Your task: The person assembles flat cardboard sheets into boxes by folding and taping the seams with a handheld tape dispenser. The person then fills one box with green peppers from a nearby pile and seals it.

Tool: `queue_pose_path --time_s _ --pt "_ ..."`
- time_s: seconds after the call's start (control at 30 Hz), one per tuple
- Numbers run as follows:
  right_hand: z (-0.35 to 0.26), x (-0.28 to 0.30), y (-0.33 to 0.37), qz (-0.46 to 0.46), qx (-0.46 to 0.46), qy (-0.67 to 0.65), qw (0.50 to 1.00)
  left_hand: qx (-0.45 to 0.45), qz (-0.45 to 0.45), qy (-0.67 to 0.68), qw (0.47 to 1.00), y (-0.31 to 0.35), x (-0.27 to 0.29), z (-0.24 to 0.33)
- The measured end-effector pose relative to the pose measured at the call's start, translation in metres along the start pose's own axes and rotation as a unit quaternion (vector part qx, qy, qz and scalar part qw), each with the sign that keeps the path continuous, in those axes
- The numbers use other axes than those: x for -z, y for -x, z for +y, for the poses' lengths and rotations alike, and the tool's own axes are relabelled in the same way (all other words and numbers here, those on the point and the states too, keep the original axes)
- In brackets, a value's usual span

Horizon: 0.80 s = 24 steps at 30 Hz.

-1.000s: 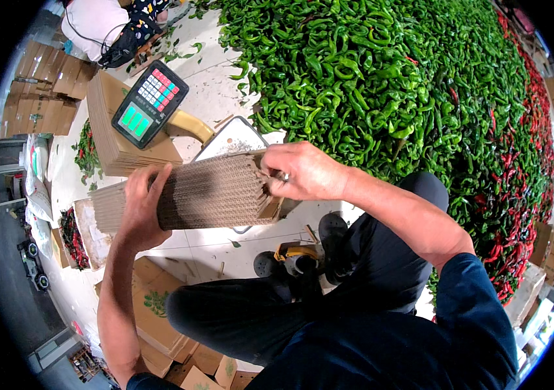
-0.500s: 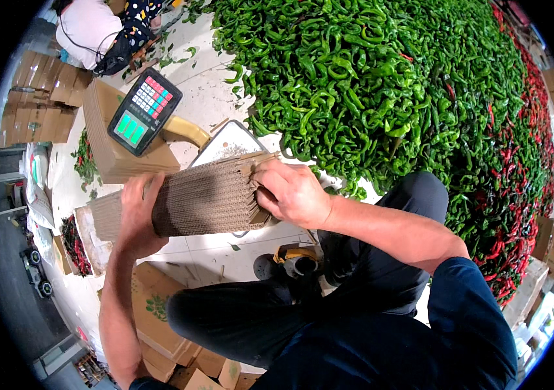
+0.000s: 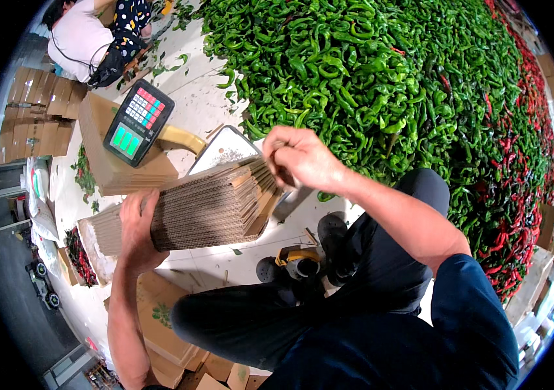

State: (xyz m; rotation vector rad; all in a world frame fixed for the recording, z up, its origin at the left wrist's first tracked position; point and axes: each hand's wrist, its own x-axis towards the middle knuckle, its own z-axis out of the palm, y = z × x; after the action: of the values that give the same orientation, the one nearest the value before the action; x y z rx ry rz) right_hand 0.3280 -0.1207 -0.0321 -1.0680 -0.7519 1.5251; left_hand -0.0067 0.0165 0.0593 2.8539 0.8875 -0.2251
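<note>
A thick stack of flattened cardboard boxes (image 3: 199, 211) lies across in front of me, its corrugated edges facing up. My left hand (image 3: 139, 224) grips the stack toward its left part, fingers over the far side and thumb on the near side. At the right end the sheets fan apart. My right hand (image 3: 303, 159) is just above that fanned end, its fingers curled in; whether they pinch anything there is hidden. Beyond the stack is a weighing scale with a white platform (image 3: 225, 151) and a dark keypad display (image 3: 139, 123) on a yellowish post.
A large heap of green peppers (image 3: 355, 84) fills the far right, with red ones (image 3: 508, 240) along its right side. Another cardboard stack (image 3: 105, 130) stands behind the display. Printed cartons (image 3: 160, 318) lie by my left knee. A person (image 3: 82, 39) crouches far left.
My right hand has lifted off the stack's right end, up and to the right. The sheets there have spread apart. My left hand keeps its grip.
</note>
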Motion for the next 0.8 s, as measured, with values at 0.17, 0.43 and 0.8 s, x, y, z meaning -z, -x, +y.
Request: queue_pose_path --time_s 0.17,0.43,0.8 --pt "0.001 -0.028 -0.004 0.004 -0.005 0.192 0.981 -0.022 0.013 0.009 1.0 0.001 -0.002 -0.003" --pt "-0.025 -0.03 -0.019 -0.107 -0.218 -0.006 0.97 -0.045 0.039 0.011 0.998 0.012 -0.003 -0.006" --pt "-0.035 -0.046 -0.017 -0.08 -0.195 0.082 0.974 -0.028 0.023 0.027 0.999 0.022 -0.011 -0.01"
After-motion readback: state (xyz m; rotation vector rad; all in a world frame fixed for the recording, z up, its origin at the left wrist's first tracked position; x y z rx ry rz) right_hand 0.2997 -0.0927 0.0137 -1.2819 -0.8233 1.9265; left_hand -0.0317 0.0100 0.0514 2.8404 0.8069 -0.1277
